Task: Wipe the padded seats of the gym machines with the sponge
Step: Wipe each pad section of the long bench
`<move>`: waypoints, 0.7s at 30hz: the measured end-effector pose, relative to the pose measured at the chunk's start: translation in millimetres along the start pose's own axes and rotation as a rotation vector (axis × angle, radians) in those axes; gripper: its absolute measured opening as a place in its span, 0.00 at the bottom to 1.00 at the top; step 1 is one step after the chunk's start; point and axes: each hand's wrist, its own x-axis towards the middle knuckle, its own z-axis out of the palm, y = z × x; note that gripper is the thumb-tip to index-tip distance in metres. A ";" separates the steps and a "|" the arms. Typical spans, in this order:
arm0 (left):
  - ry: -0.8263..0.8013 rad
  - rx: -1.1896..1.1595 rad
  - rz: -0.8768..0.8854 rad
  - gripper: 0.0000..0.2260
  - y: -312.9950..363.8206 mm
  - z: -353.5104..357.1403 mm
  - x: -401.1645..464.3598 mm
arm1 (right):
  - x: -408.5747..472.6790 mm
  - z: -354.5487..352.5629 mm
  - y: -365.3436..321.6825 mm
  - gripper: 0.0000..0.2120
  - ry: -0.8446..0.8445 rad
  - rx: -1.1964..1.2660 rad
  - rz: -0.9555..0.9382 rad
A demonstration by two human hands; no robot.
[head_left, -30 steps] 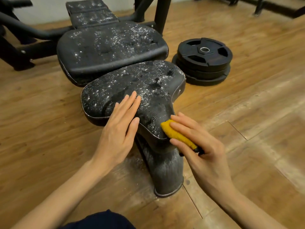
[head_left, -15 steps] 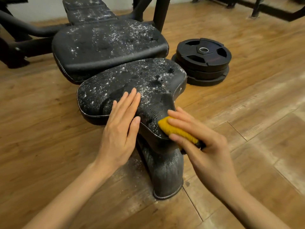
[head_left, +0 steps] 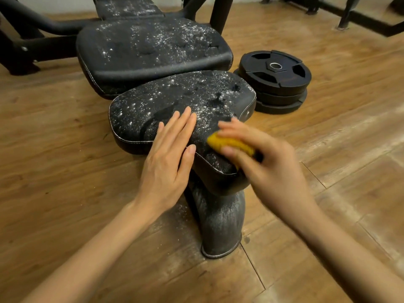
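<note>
Black padded seat point(head_left: 175, 101), white-speckled, on a dusty black pedestal point(head_left: 220, 226) over wooden plank floor point(head_left: 54, 171). Left hand point(head_left: 168, 156): flat, fingers straight, resting on the seat's near edge. Right hand point(head_left: 262, 162), blurred: grips yellow sponge point(head_left: 229, 145) against the seat's narrow front. Stacked black weight plates point(head_left: 275, 79) beside.

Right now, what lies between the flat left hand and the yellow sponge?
In the head view, only a dusty strip of the black padded seat separates the left hand from the yellow sponge.
</note>
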 end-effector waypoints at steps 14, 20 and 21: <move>0.086 0.067 -0.049 0.22 -18.8 -2.1 -4.5 | 23.5 10.2 -15.5 0.11 -0.080 -0.267 -0.092; 0.130 0.078 -0.012 0.22 -23.3 2.6 -4.9 | -39.5 -13.2 -20.9 0.13 -0.120 -0.328 -0.148; 0.145 0.074 -0.013 0.22 -23.2 3.7 -4.4 | -40.0 -13.8 -21.7 0.13 -0.121 -0.345 -0.157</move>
